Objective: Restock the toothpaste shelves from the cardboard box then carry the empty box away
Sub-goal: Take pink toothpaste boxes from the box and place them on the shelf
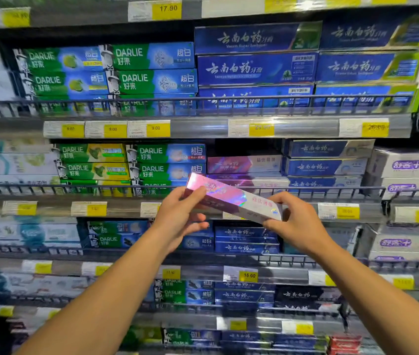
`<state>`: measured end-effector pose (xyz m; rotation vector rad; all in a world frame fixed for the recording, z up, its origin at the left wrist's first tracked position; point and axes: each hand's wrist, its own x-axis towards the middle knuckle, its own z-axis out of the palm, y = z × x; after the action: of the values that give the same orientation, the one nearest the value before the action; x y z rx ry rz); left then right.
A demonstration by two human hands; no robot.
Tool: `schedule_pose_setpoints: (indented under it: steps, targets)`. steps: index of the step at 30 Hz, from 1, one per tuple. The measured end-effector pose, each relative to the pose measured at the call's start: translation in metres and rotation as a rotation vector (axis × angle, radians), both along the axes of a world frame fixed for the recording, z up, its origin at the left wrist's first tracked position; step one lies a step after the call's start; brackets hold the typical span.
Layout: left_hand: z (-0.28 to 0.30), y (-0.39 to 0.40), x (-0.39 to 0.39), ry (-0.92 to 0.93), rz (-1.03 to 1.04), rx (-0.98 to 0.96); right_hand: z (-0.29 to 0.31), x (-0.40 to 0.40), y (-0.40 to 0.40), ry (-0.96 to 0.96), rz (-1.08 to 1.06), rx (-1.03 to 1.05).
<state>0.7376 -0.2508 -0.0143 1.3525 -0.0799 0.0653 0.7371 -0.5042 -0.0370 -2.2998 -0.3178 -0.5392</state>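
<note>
A pink holographic toothpaste box (pixel 231 197) is held tilted in front of the middle shelf, its left end higher. My left hand (pixel 180 216) grips its left end, thumb on top and fingers underneath. My right hand (pixel 296 222) holds its right end. Just behind it, on the shelf, lie matching pink boxes (pixel 244 163) with a dark gap above them. The cardboard box is out of view.
Green Darlie boxes (pixel 152 80) fill the shelves to the left, blue boxes (pixel 257 69) those above and to the right, white boxes (pixel 408 165) the far right. A wire rail (pixel 331 190) fronts each shelf, over yellow price tags (pixel 260 129).
</note>
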Motion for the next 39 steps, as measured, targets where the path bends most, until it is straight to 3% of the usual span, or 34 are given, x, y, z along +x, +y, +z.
schedule_pose_setpoints:
  steps: [6,13,19,25,31,39]
  targets:
    - [-0.01,0.009,0.003,-0.038,-0.045,0.016,-0.006,0.004,-0.014,0.054,0.083,0.102]
    - [-0.017,0.017,0.008,0.007,-0.041,0.05,-0.001,0.006,-0.016,0.188,0.21,0.63]
    - [-0.019,0.018,0.005,-0.038,-0.094,0.039,0.005,0.007,-0.01,0.152,0.177,0.764]
    - [-0.015,0.015,0.009,-0.103,-0.071,0.04,0.014,0.005,-0.015,0.072,0.117,0.744]
    - [0.007,-0.005,0.027,-0.216,0.08,0.248,0.029,0.003,-0.026,-0.062,0.071,0.54]
    - [0.031,-0.015,0.042,-0.359,0.204,0.596,0.038,0.026,-0.034,-0.131,-0.099,0.512]
